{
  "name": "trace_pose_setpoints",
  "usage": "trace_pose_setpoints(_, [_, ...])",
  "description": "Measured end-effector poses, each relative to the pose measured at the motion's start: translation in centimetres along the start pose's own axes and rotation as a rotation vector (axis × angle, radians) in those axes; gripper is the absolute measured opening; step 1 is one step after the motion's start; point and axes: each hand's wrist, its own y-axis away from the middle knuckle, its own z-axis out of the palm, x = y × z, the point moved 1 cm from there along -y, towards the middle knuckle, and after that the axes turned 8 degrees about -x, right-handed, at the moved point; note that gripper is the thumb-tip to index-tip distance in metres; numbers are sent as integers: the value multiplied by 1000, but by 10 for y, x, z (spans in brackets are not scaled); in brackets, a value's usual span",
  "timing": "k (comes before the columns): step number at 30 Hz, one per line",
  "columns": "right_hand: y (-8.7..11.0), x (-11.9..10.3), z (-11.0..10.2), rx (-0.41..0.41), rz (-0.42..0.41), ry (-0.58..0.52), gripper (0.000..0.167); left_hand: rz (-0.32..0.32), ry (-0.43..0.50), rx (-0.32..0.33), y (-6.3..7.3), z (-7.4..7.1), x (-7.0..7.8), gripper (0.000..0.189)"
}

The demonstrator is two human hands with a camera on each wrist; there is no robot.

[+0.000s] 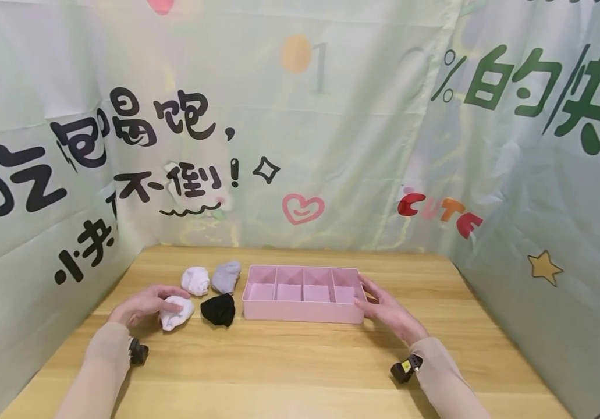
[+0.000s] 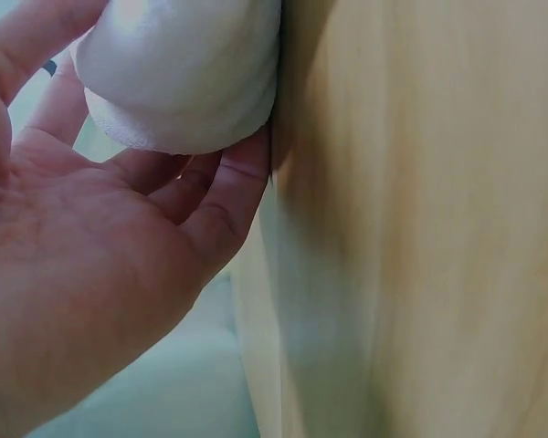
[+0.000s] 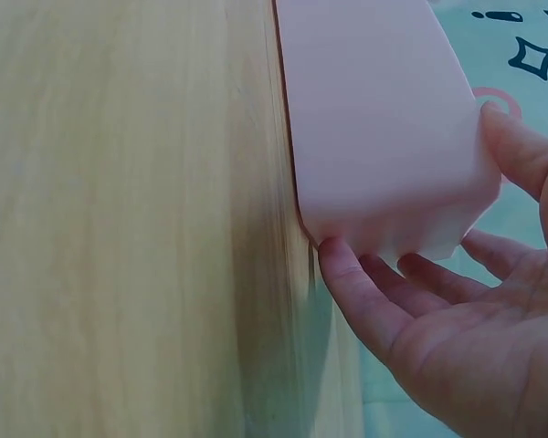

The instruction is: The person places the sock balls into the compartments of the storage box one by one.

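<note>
My left hand (image 1: 145,304) holds a white rolled-up sock (image 1: 176,313) at the left of the table. In the left wrist view the white sock (image 2: 183,73) sits between the thumb and curled fingers, close to the wood. Beside it lie a second white sock bundle (image 1: 195,281), a grey one (image 1: 226,277) and a black one (image 1: 218,310). A pink box (image 1: 302,312) with several compartments stands to their right. My right hand (image 1: 391,314) grips its right end, and in the right wrist view the fingertips press on the end wall of the pink box (image 3: 384,119).
All of this is on a light wooden table (image 1: 279,372). Printed cloth (image 1: 352,145) hangs along the back and both sides of the table. Each wrist carries a small black camera, such as the one at the right sleeve (image 1: 443,372).
</note>
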Motion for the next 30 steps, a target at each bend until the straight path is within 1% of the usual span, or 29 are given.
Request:
trace_pose_setpoints(5, [-4, -2, 3, -13, -3, -25, 80, -6, 35, 25, 7, 1, -5, 53])
trace_pose_setpoints(10, [-5, -1, 5, -20, 1, -59, 79, 27, 36, 31, 9, 1, -8, 55])
trace_pose_setpoints(15, [-4, 0, 6, -24, 0, -71, 77, 29, 45, 53, 11, 1, -9, 54])
trace_pose_setpoints(17, [-4, 0, 6, -22, 3, -70, 77, 31, 71, 38, 11, 1, -9, 55])
trace_pose_setpoints(22, [-4, -1, 4, -5, 12, -79, 77, 54, 135, 2, 9, -1, -7, 55])
trace_pose_setpoints(28, [-3, -1, 3, 10, 20, -75, 77, 70, 142, 18, 5, -3, 0, 56])
trace_pose_setpoints(30, [-2, 0, 2, 11, 19, -75, 76, 76, 158, 20, 3, -3, 3, 54])
